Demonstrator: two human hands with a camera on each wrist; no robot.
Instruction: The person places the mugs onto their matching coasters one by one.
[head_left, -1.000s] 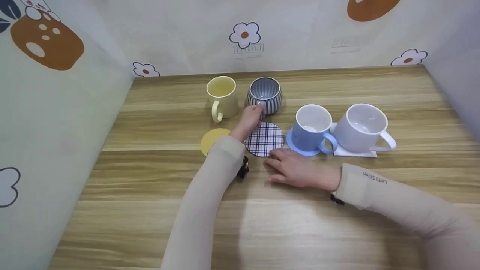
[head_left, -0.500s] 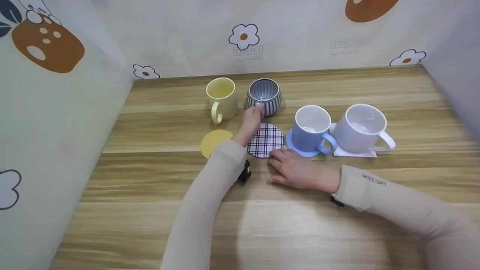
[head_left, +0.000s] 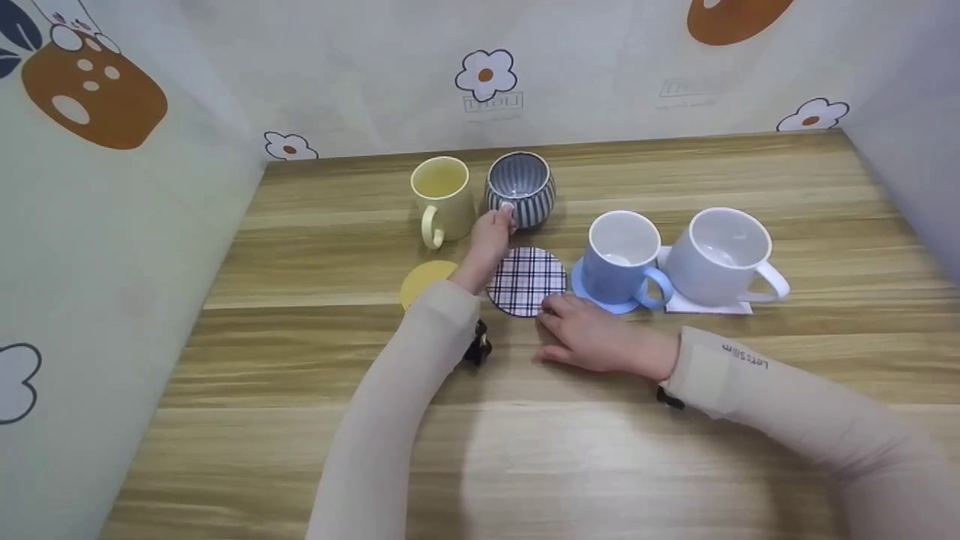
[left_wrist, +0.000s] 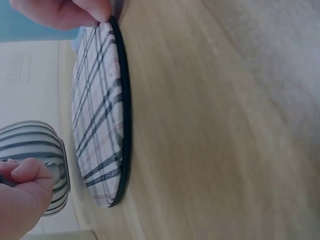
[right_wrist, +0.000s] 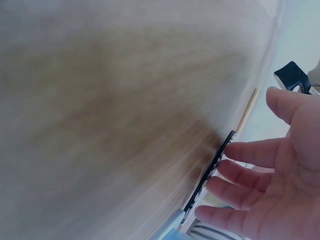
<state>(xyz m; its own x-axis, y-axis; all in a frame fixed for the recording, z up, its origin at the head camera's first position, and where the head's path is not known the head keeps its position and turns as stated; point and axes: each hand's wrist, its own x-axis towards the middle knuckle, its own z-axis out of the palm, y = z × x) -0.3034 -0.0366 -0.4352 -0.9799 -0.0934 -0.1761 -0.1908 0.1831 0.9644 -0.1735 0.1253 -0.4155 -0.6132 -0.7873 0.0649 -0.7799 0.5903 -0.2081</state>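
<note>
In the head view my left hand (head_left: 489, 244) grips the handle of a grey-and-white striped mug (head_left: 531, 206). The mug stands behind a round plaid coaster (head_left: 527, 281); whether it is lifted off the wood I cannot tell. In the left wrist view, curled fingers wrap the handle of the striped mug (left_wrist: 35, 137). My right hand (head_left: 592, 334) lies palm down in front, its fingertips touching the near right edge of the plaid coaster. Those fingers are spread and fairly straight in the right wrist view, by the dark edge of the plaid coaster (right_wrist: 207, 172).
Left of the striped mug stands a yellow mug (head_left: 450, 214), with a yellow round coaster (head_left: 427, 279) in front, partly behind my left sleeve. A blue mug (head_left: 619, 274) sits on a blue coaster (head_left: 589, 300), beside a white mug (head_left: 705, 274) on a white square coaster (head_left: 712, 308).
My left hand and the striped mug have shifted slightly left, closer to the yellow mug. The right hand stays at the plaid coaster with almost no movement.
</note>
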